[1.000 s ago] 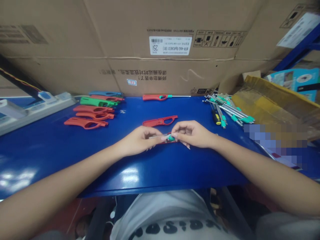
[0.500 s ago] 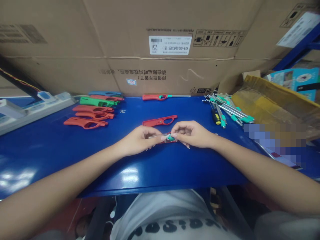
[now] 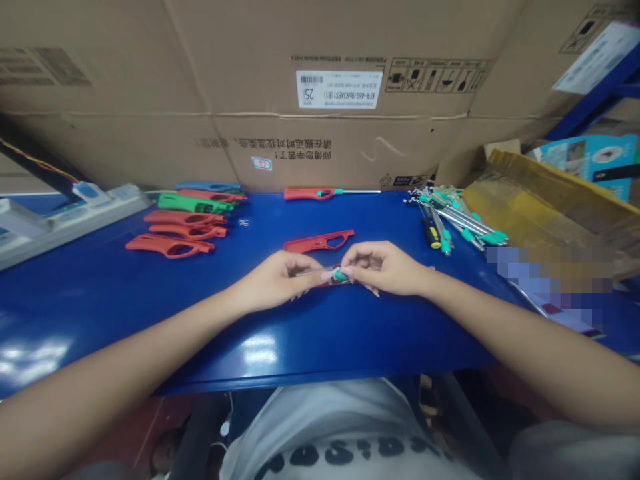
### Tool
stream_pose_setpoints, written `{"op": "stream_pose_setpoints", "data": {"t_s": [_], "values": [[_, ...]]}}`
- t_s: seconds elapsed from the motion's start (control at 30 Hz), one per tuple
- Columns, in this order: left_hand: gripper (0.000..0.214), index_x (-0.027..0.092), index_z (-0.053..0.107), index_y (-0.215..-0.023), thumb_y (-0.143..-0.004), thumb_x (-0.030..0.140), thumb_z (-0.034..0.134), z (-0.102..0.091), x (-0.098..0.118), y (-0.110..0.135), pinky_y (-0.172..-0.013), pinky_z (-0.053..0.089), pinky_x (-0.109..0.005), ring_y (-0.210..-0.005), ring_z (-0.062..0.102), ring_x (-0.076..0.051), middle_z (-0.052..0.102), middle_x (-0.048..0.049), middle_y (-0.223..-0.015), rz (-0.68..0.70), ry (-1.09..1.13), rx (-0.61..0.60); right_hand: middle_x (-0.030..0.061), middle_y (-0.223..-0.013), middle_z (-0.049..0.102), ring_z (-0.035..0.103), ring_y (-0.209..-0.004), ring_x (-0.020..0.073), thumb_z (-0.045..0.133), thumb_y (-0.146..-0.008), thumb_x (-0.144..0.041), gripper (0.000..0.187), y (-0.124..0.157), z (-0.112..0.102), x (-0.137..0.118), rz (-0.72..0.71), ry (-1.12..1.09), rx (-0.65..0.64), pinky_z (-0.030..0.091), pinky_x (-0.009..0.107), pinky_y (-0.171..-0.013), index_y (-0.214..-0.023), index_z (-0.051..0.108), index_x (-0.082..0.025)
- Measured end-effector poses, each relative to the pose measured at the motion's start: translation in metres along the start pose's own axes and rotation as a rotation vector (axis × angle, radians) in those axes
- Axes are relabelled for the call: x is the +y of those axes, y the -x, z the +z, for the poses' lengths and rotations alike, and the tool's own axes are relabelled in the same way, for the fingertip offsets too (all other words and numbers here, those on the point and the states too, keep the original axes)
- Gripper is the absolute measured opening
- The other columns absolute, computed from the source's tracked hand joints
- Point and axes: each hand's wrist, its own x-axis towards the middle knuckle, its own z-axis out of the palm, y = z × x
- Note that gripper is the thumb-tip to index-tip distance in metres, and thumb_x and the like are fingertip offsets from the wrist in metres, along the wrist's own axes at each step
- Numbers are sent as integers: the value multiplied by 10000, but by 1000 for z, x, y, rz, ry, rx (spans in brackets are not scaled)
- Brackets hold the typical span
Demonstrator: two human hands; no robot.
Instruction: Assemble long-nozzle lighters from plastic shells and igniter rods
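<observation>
My left hand (image 3: 285, 280) is closed round a red lighter casing (image 3: 343, 283), mostly hidden by the fingers, with a clear part lying along it. The thumb and fingertips of my right hand (image 3: 387, 268) pinch a small green piece (image 3: 341, 274) at the casing's right end. Both hands meet just above the blue table (image 3: 320, 340). Just beyond them lies a red lighter casing half (image 3: 306, 245), inner side up. Farther back, against the cardboard, rests a red lighter (image 3: 305, 194) with a green collar and a thin metal tube.
Several red, green and blue casings (image 3: 197, 202) lie at the left, near a white power strip (image 3: 115, 212). At the right are a heap of metal tubes with green ends (image 3: 463, 219), a black-and-yellow screwdriver (image 3: 432, 235) and a taped carton (image 3: 555, 207). Cardboard (image 3: 150, 147) stands behind.
</observation>
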Motion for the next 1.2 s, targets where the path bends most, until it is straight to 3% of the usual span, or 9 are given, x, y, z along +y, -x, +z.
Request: {"op": "stream_pose_setpoints", "data": {"t_s": [1.2], "values": [[444,114,794,-991,-861,529,707,5,0,-1,-466,321,-188,-508,423,-66,532,35,-589,-12,4,31,-23,-645,625,506,-430,51,720,-869,-440,310,0,2,2,5,59,35,399,183,-404,-889,658,-137]]}}
